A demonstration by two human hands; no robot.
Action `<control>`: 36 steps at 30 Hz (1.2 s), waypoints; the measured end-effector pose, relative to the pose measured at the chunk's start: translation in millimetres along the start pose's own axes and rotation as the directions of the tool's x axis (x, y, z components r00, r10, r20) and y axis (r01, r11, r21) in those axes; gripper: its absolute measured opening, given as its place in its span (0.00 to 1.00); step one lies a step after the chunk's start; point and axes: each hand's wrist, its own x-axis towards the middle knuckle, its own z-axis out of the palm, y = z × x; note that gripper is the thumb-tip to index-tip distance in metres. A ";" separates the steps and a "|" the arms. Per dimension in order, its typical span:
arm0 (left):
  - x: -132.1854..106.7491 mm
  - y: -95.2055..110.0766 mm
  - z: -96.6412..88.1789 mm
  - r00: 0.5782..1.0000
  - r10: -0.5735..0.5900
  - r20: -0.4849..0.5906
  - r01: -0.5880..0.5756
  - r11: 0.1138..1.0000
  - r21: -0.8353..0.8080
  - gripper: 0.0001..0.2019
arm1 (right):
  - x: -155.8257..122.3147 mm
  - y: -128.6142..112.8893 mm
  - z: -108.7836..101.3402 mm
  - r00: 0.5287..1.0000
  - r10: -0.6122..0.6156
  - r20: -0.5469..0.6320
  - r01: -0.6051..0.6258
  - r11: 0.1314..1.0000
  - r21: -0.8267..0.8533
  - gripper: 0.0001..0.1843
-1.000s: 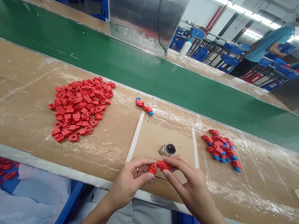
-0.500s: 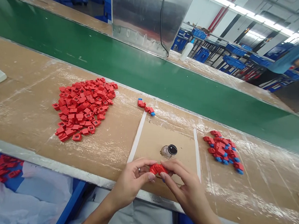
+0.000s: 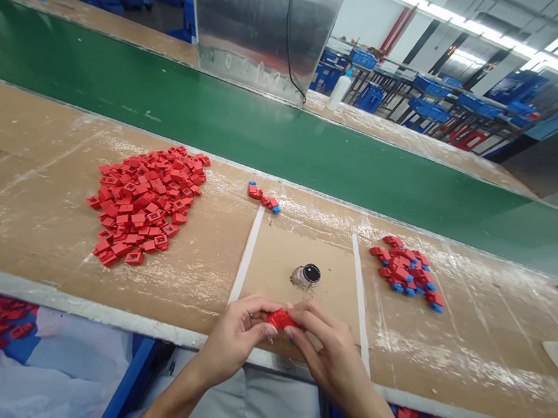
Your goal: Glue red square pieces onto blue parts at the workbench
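Over the front of the cardboard mat, my left hand pinches a small red plastic piece between thumb and fingers. My right hand is closed on another red plastic piece, held end to end against the first; a bit of blue shows under its fingers. Fingertips cover much of both pieces, so how they join is hidden. Just beyond my hands stands a small round pot with a black, glossy top. Two red-and-blue pieces lie behind the mat.
A large heap of red pieces lies left, and a smaller pile of red-and-blue pieces lies right. Behind runs a green conveyor belt. A white bottle stands beyond it. Blue bins with red pieces sit below the table edge.
The two red pieces in my hands are now closer together, with the gap between them gone. The whole view has shifted slightly, and a person at the upper right has mostly left it.
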 end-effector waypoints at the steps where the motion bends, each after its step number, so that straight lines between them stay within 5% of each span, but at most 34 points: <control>1: 0.1 0.3 0.1 1.000 -0.014 0.005 0.014 1.000 -0.003 0.10 | -0.7 0.6 -0.9 1.000 0.006 0.005 -0.006 1.000 0.012 0.08; 9: 1.5 2.2 3.4 0.993 -0.116 -0.001 0.115 0.992 0.055 0.19 | -11.8 6.3 -1.6 0.981 -0.022 -0.192 0.014 0.999 -0.042 0.10; 22: -2.4 6.5 6.4 0.991 -0.095 0.091 0.068 0.961 0.268 0.08 | -13.4 8.8 0.1 0.993 -0.117 -0.025 0.114 0.987 -0.114 0.10; 36: -5.0 4.9 2.0 0.987 -0.108 0.118 0.071 0.957 0.283 0.08 | -14.1 7.0 6.9 0.982 -0.182 -0.040 0.168 0.959 -0.229 0.11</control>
